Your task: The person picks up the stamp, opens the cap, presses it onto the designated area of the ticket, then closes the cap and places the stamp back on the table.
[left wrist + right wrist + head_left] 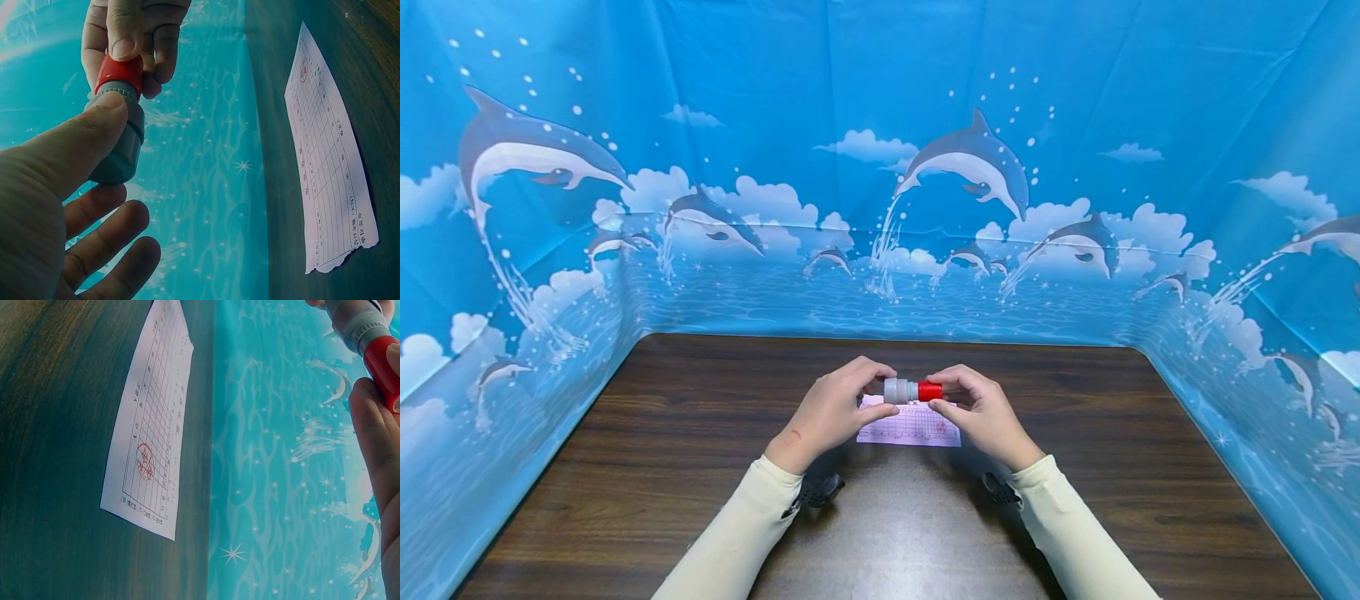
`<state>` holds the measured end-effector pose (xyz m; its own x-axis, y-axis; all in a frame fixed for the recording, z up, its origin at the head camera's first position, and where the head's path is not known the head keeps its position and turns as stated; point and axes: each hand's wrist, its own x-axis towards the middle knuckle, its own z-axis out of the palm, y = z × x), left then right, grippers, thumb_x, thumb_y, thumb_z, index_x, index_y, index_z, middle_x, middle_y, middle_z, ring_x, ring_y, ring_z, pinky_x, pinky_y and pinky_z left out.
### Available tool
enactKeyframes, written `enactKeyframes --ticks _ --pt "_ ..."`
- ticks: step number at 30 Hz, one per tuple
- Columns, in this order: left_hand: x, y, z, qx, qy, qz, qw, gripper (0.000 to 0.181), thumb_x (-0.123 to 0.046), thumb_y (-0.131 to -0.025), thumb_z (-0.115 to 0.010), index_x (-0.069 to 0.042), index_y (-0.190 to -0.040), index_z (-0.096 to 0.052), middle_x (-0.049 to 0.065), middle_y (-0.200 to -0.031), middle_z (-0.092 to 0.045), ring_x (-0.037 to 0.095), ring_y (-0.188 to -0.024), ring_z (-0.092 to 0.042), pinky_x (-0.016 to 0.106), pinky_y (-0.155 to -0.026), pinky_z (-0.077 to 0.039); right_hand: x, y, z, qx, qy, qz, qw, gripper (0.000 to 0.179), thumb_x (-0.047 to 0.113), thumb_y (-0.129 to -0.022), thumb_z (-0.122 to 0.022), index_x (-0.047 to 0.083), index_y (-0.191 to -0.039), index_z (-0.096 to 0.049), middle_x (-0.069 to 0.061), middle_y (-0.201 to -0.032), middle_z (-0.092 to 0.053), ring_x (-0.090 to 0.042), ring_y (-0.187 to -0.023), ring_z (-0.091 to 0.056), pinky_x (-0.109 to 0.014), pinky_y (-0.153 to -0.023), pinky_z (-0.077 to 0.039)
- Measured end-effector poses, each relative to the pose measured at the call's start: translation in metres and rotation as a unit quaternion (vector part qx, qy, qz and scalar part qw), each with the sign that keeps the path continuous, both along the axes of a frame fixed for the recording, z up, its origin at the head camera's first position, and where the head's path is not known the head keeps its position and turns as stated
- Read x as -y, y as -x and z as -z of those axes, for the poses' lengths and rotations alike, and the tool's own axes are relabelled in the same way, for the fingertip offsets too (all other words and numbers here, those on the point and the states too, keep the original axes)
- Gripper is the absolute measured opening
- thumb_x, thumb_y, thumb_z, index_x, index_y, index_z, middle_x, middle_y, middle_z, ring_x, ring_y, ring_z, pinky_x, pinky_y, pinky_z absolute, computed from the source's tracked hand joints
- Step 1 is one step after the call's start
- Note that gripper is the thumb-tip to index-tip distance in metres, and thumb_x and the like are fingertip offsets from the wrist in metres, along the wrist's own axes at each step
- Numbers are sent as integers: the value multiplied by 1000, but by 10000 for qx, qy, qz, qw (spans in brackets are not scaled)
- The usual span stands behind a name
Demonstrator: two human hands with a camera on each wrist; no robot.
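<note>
Both hands hold a small round stamp, level above the table, with a grey body and a red cap. My left hand pinches the grey body between thumb and fingers. In the left wrist view, its other fingers are spread below the body. My right hand pinches the red cap from the other side; the cap is joined to the grey part. Beneath the hands lies a printed paper slip with a ruled grid. A round red stamp mark shows on it in the right wrist view.
The dark wood-grain table carries the slip near its middle. A blue dolphin-print curtain stands around the table's back and sides. Dark wrist devices sit under both cream sleeves.
</note>
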<state>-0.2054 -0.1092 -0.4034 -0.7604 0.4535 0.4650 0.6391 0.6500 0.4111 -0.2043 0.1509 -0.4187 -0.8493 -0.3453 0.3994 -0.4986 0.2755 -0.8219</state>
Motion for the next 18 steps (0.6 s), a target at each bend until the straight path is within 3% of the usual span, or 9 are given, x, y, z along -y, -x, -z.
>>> enactKeyframes --ticks 18 --pt "-1 -2 -2 -51 27 45 10000 47 -34 -85 -88 -19 -124 -69 -7 -109 -67 6 -89 -62 24 -78 -58 1 -1 1 134 219 -113 9996 36 2 -88 -81 10 -122 -71 -8 -114 -73 -20 -94 -74 -29 -86 -60"
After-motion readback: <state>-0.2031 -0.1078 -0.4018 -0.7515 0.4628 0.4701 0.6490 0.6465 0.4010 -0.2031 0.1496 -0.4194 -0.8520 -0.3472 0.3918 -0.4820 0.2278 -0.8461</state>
